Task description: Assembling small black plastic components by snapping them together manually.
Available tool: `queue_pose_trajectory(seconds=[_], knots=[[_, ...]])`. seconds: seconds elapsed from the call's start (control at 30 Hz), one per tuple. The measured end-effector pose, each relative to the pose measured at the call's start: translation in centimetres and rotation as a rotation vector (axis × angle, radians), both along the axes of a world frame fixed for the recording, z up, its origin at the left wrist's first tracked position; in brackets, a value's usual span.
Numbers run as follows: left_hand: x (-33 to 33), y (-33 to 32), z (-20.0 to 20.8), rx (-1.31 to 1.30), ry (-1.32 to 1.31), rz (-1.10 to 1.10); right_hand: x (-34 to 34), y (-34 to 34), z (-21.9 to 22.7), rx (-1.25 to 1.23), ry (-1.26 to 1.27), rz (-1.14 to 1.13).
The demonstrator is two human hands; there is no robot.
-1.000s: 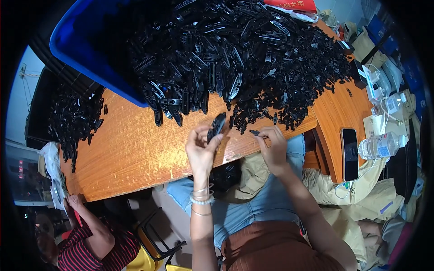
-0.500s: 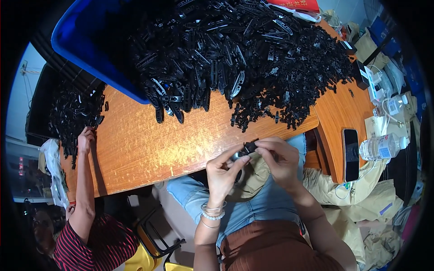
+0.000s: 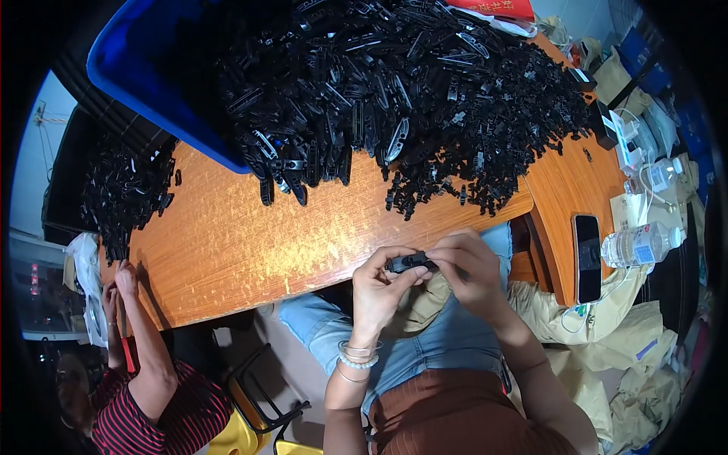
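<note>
In front of my lap, just off the table's near edge, a long, rounded black plastic part (image 3: 408,263) lies between my two hands. The left end is gripped by my left hand (image 3: 374,294), with thumb and fingers closed around it. My right hand (image 3: 472,271) pinches at the right end; its fingertips hide whether a smaller piece is there too. Beyond them, a large heap of long black plastic parts (image 3: 364,98) covers the far table. To its right spreads a pile of small black clips (image 3: 508,129).
A blue bin (image 3: 129,91) tilts at the far left of the wooden table (image 3: 265,243). At left a co-worker in a striped top (image 3: 163,402) has both hands near another black heap (image 3: 125,189). A phone (image 3: 588,258) and a water bottle (image 3: 641,246) are at right.
The black part has turned in my hands, so more of its length shows. My left hand has shifted slightly right. The co-worker's hand has drawn back toward the table edge, and their second hand shows.
</note>
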State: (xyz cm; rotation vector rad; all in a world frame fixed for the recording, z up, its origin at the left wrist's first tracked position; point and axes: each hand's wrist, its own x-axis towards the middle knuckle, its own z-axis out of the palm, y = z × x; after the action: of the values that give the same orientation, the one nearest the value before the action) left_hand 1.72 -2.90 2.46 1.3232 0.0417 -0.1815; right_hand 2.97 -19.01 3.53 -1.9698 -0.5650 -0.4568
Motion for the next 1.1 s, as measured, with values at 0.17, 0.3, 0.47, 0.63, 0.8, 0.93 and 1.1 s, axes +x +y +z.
queue_pose_trajectory(seconds=[0.17,0.3,0.47,0.63,0.8,0.93,1.1], knots=[[0.0,-0.2,-0.1,-0.053,0.012,0.004,0.0,-0.5,-0.3,-0.126,-0.126,-0.006],[0.1,0.1,-1.0,0.079,-0.047,0.003,0.1,-0.8,-0.3,0.094,0.365,0.086],[0.0,0.6,-0.7,0.2,-0.049,-0.016,-0.3,-0.7,-1.5,0.256,0.639,0.174],[0.9,2.8,-0.7,0.212,-0.079,-0.21,-0.3,-1.4,-2.0,0.31,0.777,0.329],[5.6,3.0,-0.7,0.544,-0.223,0.004,-0.3,-1.2,-3.2,0.011,0.636,0.371],[12.0,-0.6,0.0,0.883,-0.68,0.238,3.8,-1.7,-4.2,-0.231,0.031,-0.155],[15.3,-3.4,-0.1,1.331,-0.771,0.296,8.5,-2.0,-4.0,-0.491,-0.206,-0.305]])
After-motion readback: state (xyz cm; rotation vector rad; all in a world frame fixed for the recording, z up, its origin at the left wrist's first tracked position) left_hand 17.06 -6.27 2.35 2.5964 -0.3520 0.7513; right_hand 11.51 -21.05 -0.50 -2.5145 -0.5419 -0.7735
